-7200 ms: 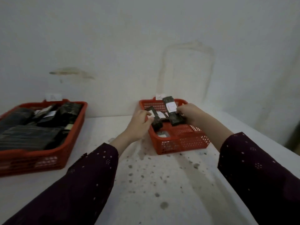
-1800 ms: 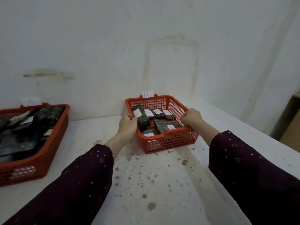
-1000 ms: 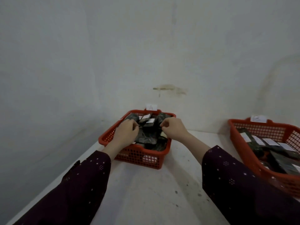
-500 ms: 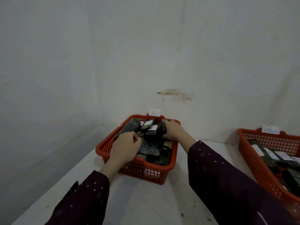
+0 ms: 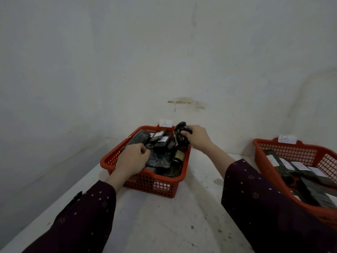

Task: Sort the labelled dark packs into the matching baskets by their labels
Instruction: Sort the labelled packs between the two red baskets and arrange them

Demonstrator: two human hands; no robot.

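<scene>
A red basket with a paper tag marked A stands against the wall, heaped with several dark packs that carry white labels. My right hand grips one dark pack and holds it tilted above the basket's far right corner. My left hand hovers over the near left of the heap with fingers curled; whether it holds a pack is hidden. A second red basket tagged B stands at the right, with labelled dark packs laid side by side.
Both baskets stand on a white, speckled tabletop. A white wall rises right behind them and a side wall closes the left. A strip of bare tabletop separates the two baskets.
My view turned left from basket B to basket A. Both hands went into basket A, and my right hand has lifted a dark pack up at its far right corner.
</scene>
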